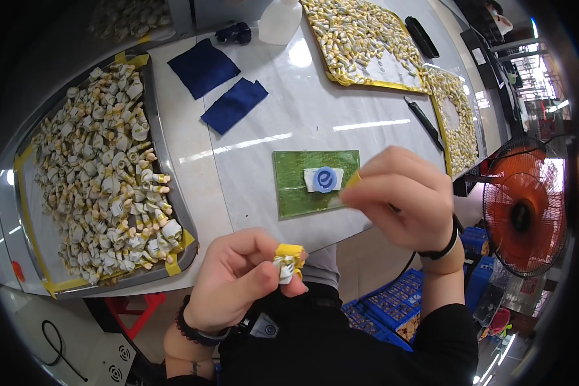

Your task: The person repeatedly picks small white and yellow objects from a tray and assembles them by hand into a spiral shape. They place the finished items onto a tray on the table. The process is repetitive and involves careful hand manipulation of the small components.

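Near my body, my left hand (241,273) pinches a small piece wrapped in white paper and yellow tape (288,262) between thumb and fingers. My right hand (405,196) is raised beside the green slab, its thumb and forefinger together on a bit of yellow tape (354,180), partly blurred. On the green slab (293,193) lies a white pad (311,180) with a round blue disc (325,179) on top. To the left, a large tray (190,238) holds a heap of similar wrapped pieces (109,174).
Two navy cloths (204,67) (235,106) lie at the back, near a white bottle (280,22). Yellow-edged trays (373,85) of small pieces stand far right, with a dark pen-like tool (424,122) beside them. An orange fan (521,209) and blue crates (392,299) are at right.
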Available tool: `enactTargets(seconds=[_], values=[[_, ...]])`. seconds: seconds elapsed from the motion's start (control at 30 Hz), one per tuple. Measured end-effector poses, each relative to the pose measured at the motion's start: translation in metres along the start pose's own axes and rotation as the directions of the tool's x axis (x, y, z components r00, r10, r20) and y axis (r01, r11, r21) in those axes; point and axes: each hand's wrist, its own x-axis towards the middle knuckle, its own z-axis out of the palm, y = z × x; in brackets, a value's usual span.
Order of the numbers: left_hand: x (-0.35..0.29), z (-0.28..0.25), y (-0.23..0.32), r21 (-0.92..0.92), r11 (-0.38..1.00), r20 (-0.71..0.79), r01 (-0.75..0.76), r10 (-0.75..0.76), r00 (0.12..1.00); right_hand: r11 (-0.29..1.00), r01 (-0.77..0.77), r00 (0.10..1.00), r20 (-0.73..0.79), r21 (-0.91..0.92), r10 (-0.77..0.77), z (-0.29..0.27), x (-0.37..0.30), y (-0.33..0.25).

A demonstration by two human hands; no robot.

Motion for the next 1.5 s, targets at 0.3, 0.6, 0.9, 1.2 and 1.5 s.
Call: enactTargets(seconds=[0.3, 0.6, 0.9, 1.2, 1.5], values=[[0.007, 0.000, -0.004, -0.143, 0.978, 0.155, 0.153, -0.131, 0.979, 0.919, 0.303, 0.949, -0.166, 0.251, -0.268, 0.016, 0.011, -0.012], [0.006, 0.005, -0.002, -0.170, 0.952, 0.158, 0.254, -0.228, 0.961, 0.897, 0.402, 0.914, -0.134, 0.181, -0.383, 0.017, 0.015, -0.013], [0.008, 0.006, 0.000, -0.153, 0.945, 0.171, 0.289, -0.263, 0.950, 0.951, 0.289, 0.951, -0.147, 0.107, -0.272, 0.010, 0.012, -0.024], [0.008, 0.009, -0.001, -0.188, 0.937, 0.198, 0.296, -0.259, 0.946, 0.952, 0.283, 0.955, -0.133, 0.117, -0.267, 0.006, 0.010, -0.024], [0.011, 0.012, 0.002, -0.181, 0.931, 0.202, 0.318, -0.281, 0.938, 0.942, 0.269, 0.963, -0.066, 0.201, -0.261, 0.006, 0.010, -0.023]])
